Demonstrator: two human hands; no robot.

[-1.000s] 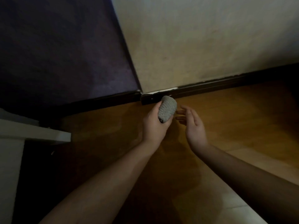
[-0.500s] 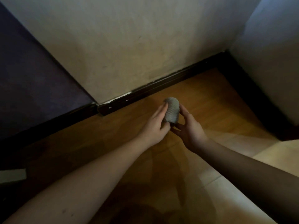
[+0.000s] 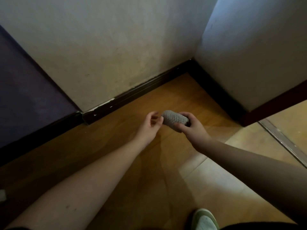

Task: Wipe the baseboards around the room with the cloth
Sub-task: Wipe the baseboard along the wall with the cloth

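1. Wooden floor fills the corner where two pale walls meet, and the grey bumpy cloth hangs above it, bunched into a short roll and lying roughly sideways.
2. Fingers and thumb of the right hand are curled round the right end of the cloth, gripping it; the left end pokes out free.
3. Just beside that free end sits the left hand, palm turned up, fingers loosely curled and holding nothing. Whether its fingertips touch the cloth I cannot tell.
4. Both forearms reach in from below, bare, with open floor between them and more to either side.
5. Beyond the hands runs the dark baseboard along the foot of the back wall, apart from the cloth. Its top edge is chipped pale near its left end, where it butts against a lower dark strip under a purple panel.
6. At the corner the baseboard turns and runs down along the right wall to a dark red-brown door frame.
7. Past that frame lies a metal threshold strip with lighter floor beyond it.
8. A pale green shoe shows at the bottom edge, on the lighter boards.
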